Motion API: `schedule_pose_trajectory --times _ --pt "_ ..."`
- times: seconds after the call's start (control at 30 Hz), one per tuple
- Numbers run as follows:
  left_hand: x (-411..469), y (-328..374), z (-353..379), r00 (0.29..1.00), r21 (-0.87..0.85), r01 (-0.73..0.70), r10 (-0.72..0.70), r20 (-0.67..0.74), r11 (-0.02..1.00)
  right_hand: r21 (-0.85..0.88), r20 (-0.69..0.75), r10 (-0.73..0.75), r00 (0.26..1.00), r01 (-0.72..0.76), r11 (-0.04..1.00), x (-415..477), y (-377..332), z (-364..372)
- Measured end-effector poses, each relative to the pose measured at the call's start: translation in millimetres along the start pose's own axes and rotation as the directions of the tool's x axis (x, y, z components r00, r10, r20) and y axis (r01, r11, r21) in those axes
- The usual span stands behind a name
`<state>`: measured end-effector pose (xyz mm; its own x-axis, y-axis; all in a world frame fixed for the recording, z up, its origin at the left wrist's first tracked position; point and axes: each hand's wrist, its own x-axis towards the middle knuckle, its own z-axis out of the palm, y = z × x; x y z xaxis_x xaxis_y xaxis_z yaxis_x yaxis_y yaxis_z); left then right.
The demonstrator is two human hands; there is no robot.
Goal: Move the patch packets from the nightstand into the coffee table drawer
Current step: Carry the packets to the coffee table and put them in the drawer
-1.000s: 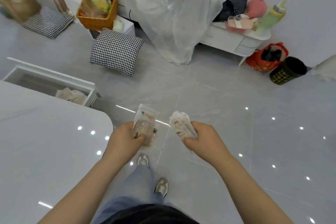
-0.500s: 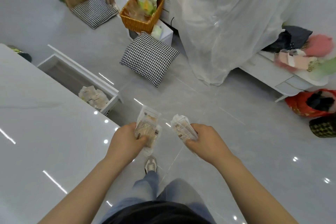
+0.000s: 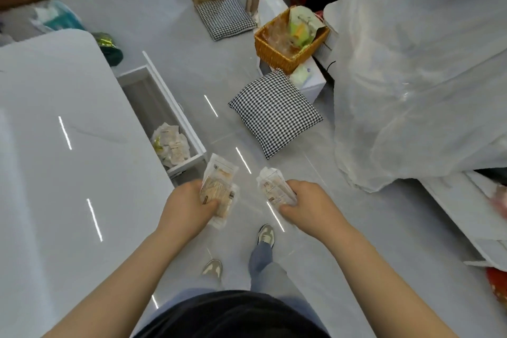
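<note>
My left hand (image 3: 189, 208) grips a stack of clear patch packets (image 3: 219, 184) with beige print, just off the near end of the open drawer. My right hand (image 3: 307, 206) grips a second bunch of patch packets (image 3: 271, 186) a little to the right, over the floor. The white coffee table (image 3: 68, 159) fills the left side, and its drawer (image 3: 175, 115) stands pulled out toward the room. More patch packets (image 3: 171, 145) lie piled at the drawer's near end. The white nightstand (image 3: 466, 211) shows at the right edge.
A houndstooth cushion (image 3: 274, 115) lies on the grey floor right of the drawer, with a wicker basket (image 3: 290, 44) on a white box behind it. A sheet of clear plastic (image 3: 422, 68) covers furniture at right. My feet (image 3: 264, 234) stand below my hands.
The view has swung left and I have stepped closer, so the table and open drawer now sit near my hands. Both hands keep their packets.
</note>
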<state>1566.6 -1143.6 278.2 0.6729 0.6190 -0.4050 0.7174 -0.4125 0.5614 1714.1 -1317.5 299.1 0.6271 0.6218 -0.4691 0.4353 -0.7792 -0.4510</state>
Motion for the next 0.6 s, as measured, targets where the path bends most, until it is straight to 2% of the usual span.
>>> schedule_pose_trajectory --times 0.27,0.6 --pt "38.2 37.9 16.0 0.958 -0.137 0.223 -0.243 -0.153 0.965 -0.136 0.174 -0.205 0.963 0.229 0.964 93.5 4.3 -54.3" --pt "93.4 30.6 13.6 0.866 -0.321 0.39 -0.463 -0.192 0.863 -0.271 0.358 -0.331 0.873 0.437 0.858 204.7 -34.9 -66.3"
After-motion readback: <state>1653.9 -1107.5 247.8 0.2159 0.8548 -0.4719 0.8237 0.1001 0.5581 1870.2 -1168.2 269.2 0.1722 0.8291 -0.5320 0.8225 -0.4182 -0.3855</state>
